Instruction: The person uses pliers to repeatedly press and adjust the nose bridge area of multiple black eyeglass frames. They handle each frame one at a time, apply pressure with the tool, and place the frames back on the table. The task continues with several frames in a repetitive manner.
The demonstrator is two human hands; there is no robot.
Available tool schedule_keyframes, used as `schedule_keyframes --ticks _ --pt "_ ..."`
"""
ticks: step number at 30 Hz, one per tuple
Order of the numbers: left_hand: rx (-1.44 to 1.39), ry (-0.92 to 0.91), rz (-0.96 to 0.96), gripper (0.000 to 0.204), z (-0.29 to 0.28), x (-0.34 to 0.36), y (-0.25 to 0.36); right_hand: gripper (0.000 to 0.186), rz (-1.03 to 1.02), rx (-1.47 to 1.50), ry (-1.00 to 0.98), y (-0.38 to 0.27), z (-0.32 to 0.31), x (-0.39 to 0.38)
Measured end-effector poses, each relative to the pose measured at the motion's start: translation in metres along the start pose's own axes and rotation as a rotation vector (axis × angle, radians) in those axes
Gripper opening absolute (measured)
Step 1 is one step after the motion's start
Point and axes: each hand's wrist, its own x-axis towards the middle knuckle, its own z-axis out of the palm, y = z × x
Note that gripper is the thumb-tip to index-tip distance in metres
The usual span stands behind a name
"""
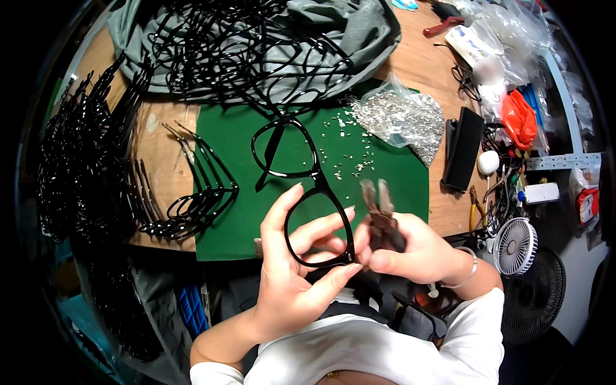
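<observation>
In my left hand [289, 282] is a black eyeglass frame [319, 181] with no lenses, its near rim between my thumb and fingers. One temple arm is folded across the far rim. My right hand [417, 247] is closed around a pair of worn metal pliers [382, 221], jaws pointing away from me and slightly apart. The tips of my right thumb and finger meet the near corner of the frame; what they pinch there is hidden. Small silvery metal pieces [353, 151] lie scattered on the green mat [256, 231] beyond my hands.
A clear bag of silvery pieces [404, 119] sits at the mat's far right. Black frames [256, 51] are heaped on grey cloth [359, 25]; more black frames [83, 154] pile at left, several stacked [199, 208] beside the mat. A black case [463, 149] and small fan [515, 246] stand right.
</observation>
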Motion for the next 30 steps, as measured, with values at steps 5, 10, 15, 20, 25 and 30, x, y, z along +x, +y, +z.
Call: schedule_keyframes --ticks 5,10,15,20,25,30 --pt "0.023 -0.024 0.054 0.084 -0.008 -0.005 -0.003 0.03 0.234 -0.445 -0.255 -0.015 -0.008 -0.014" --pt "0.067 -0.062 0.028 0.084 -0.012 -0.004 -0.003 0.038 0.249 -0.519 -0.32 -0.02 -0.005 -0.006" --pt "0.009 -0.084 -0.019 0.085 -0.013 -0.003 -0.005 0.036 0.219 -0.697 -0.264 -0.017 -0.005 -0.002" --pt "0.003 -0.07 -0.068 0.084 -0.011 0.0 -0.007 0.035 0.12 -0.87 -0.14 -0.001 -0.002 -0.002" --pt "0.023 -0.101 -0.04 0.084 -0.014 0.003 -0.007 0.039 0.159 -0.647 -0.233 -0.006 -0.015 -0.001" --pt "-0.039 -0.004 -0.067 0.091 -0.012 0.002 -0.008 0.038 0.09 -0.495 -0.118 0.018 -0.02 0.001"
